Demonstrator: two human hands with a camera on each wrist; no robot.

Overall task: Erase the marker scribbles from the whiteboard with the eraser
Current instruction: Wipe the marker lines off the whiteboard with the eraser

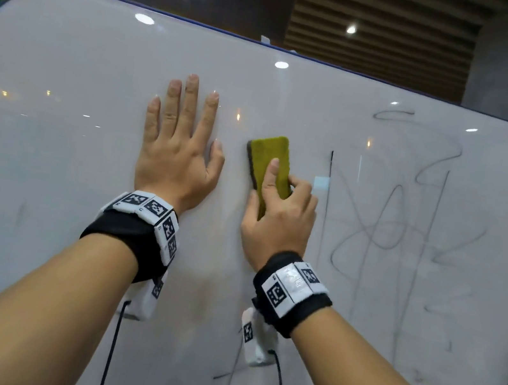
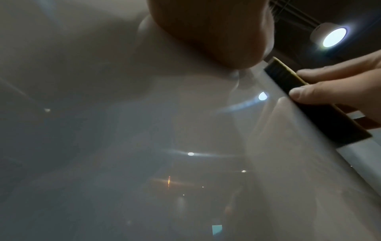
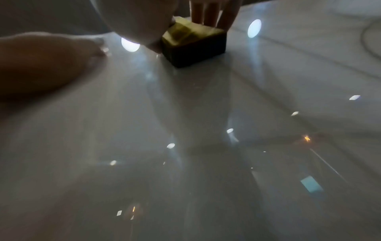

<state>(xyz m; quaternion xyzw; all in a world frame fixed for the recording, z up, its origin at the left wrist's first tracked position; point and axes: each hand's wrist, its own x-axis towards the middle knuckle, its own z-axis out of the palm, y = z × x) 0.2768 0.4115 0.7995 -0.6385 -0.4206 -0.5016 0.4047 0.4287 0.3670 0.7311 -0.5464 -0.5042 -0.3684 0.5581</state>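
— At mid-board, what is the right hand point(image 1: 278, 216) doing?
— It grips the eraser point(image 1: 269, 164), thumb on its green back, dark felt flat against the whiteboard point(image 1: 81, 69).
— Which step is that?
— Wiping, I'd judge; the scribbles point(image 1: 398, 223) lie just right of the eraser, mostly unerased. Next it needs a firm sweep rightward.
— And the left hand point(image 1: 179, 149)?
— Spread flat on the board, fingers straight, bracing. A faint line point(image 1: 225, 375) low down remains too. Nothing blocks the path.

both forearms reach forward, each wrist in a black strap with coded tags. left hand point(image 1: 179, 149) lies flat, fingers straight and slightly spread. right hand point(image 1: 280, 210) has its fingers curled in a grip, thumb extended.
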